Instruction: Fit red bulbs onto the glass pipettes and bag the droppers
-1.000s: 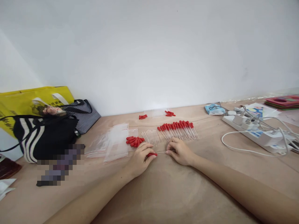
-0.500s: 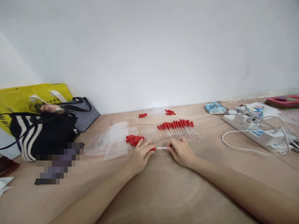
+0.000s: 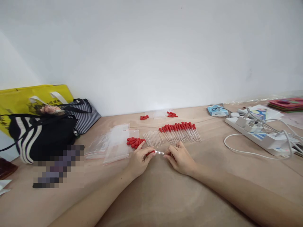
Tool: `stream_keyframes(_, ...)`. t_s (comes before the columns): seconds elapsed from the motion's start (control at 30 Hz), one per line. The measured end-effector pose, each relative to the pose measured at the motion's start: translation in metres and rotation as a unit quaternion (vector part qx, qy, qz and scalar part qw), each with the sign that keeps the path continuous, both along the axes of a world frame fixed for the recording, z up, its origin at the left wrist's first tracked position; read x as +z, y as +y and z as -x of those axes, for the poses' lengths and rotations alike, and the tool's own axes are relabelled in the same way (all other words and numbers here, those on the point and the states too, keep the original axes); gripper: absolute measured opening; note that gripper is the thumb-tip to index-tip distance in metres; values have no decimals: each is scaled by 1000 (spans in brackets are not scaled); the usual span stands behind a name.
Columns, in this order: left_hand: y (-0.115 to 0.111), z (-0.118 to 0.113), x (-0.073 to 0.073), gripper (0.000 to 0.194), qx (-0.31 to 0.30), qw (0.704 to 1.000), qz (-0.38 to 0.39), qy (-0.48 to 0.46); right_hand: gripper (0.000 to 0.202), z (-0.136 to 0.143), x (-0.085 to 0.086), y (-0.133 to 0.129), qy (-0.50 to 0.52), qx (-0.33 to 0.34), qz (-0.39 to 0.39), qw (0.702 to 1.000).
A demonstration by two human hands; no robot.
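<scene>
My left hand (image 3: 139, 159) pinches a red rubber dropper bulb (image 3: 150, 153). A clear glass dropper tube (image 3: 159, 152) runs from the bulb's mouth to the fingers of my right hand (image 3: 178, 157), which are closed around its other end. How deep the tube sits in the bulb is hidden by my fingers. Just beyond my left hand lies a pile of loose red bulbs (image 3: 135, 142). Beside it is a row of bare glass tubes (image 3: 152, 138). Past my right hand lie several droppers (image 3: 180, 130) with red bulbs on their tubes, side by side.
Clear zip bags (image 3: 115, 145) lie flat on the left. Near the wall are a bag of tubes (image 3: 161, 114) and small groups of red bulbs (image 3: 144, 117). A white power strip (image 3: 251, 132) with cables is at right; a black bag (image 3: 47, 135) stands at left.
Both hands have shifted slightly left, and my right hand is nearer to my left. Less of the glass tube shows between them, and it now slants down toward the right.
</scene>
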State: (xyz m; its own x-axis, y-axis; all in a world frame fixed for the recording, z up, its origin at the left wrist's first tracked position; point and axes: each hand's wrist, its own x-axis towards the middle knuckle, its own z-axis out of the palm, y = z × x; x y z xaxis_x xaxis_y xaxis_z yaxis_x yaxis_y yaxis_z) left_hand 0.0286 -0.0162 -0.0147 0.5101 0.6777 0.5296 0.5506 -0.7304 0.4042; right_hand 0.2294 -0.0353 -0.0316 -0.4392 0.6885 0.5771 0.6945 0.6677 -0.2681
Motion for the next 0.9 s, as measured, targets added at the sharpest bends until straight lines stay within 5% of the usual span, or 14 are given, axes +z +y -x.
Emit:
stream_keyframes(0.5, -4, 1, 2, 12, -59, 995, -70, 40, 29, -12, 10, 9, -129, 56, -156, 978)
stream_keyframes(0.9, -8, -1, 3, 13, -85, 992, -77, 61, 21, -1, 2, -1, -48, 49, -60, 996)
